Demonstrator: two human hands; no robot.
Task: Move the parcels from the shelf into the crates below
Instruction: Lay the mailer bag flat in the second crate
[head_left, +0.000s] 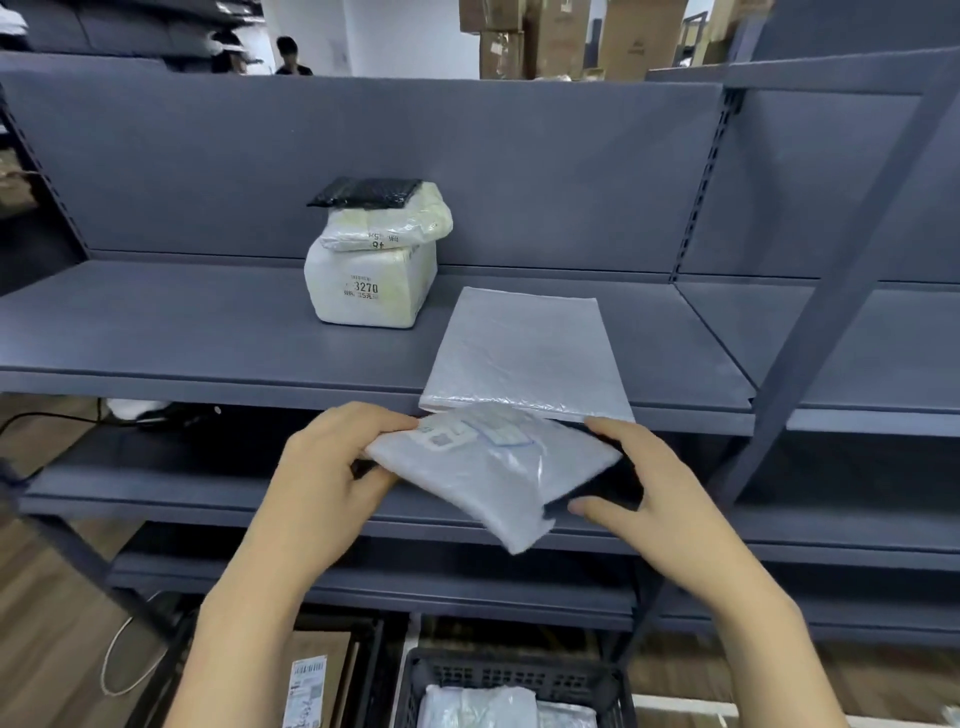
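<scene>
A flat grey plastic parcel with a printed label hangs tilted in front of the shelf edge. My left hand grips its left corner, thumb on top. My right hand holds its right side, fingers curled under a dark edge there. Behind it a second flat grey parcel lies on the grey shelf, overhanging the front lip. Further back stands a white wrapped parcel marked 3270, with a smaller white parcel and a black bubble-wrap parcel stacked on it. Below, a black crate holds white parcels.
Two lower shelf boards run between my hands and the crate. A second crate at the bottom left holds a cardboard box. A slanted grey upright crosses at the right. Cardboard boxes and a person stand beyond the shelf back.
</scene>
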